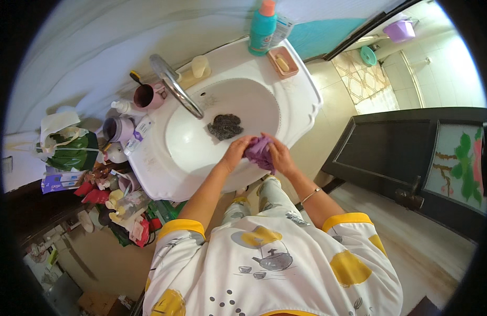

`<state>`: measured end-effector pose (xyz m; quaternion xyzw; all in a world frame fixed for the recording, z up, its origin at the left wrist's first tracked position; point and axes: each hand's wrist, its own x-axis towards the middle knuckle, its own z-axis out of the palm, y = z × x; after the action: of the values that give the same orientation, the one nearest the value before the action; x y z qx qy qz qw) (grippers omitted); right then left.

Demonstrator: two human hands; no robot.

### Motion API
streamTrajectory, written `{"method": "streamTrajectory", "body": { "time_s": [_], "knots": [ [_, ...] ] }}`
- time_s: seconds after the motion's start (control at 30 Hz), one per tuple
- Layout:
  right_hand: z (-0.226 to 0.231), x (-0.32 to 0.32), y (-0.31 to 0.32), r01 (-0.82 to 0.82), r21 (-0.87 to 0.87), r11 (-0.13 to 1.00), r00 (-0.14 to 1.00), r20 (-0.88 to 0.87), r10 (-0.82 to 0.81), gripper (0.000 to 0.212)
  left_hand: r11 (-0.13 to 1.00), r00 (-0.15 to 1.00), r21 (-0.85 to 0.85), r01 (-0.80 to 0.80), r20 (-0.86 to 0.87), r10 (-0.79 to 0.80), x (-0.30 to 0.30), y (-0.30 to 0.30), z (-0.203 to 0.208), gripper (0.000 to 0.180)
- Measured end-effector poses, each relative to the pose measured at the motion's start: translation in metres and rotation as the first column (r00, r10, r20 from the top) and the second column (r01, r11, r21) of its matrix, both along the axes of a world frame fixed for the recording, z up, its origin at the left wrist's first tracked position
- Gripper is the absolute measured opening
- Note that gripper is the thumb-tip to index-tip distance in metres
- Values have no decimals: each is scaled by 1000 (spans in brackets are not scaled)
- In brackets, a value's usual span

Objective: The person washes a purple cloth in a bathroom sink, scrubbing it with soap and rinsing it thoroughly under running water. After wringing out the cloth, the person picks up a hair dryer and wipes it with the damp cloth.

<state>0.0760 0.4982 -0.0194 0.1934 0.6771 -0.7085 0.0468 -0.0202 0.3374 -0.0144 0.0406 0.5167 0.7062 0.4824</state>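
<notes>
Purple fabric, bunched into a small wad: the cloth [258, 153] is held up between both hands, over the near right part of the sink's edge. The left hand [237, 151] grips its left side, fingers curled in; the right hand [278, 154] pinches the other side, with some of the cloth hanging below. A bangle [310, 195] circles the right wrist.

Beyond the hands, a dark, crumpled bundle [225, 127] lies in the white sink [186, 145], just beside the tip of the chrome tap [177, 87]. What it is made of, I cannot tell. On the sink's far right corner stand a teal bottle [261, 35] with an orange cap and, near it, a pink dish [288, 72] holding yellow soap [282, 64]. Left of the tap are a pink mug [158, 95] with a toothbrush [135, 77], a white bottle [126, 108] and a tube [140, 134].

Farther right is a dark door [374, 145]; past it, a green basin [368, 56] sits on the tiled floor, with a purple bucket [399, 31] above.
</notes>
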Motion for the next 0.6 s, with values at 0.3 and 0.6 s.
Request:
{"method": "streamTrajectory", "body": {
  "time_s": [0.3,0.6],
  "knots": [
    [-13,-26,69,-129,-17,992,960,250,129,53,929,928,-87,-359,-140,345,-37,18,5,17],
    [18,-67,208,40,911,409,998,-15,-64,33,785,566,-494,-374,-792,-229,-26,127,-27,42]
  ]
}}
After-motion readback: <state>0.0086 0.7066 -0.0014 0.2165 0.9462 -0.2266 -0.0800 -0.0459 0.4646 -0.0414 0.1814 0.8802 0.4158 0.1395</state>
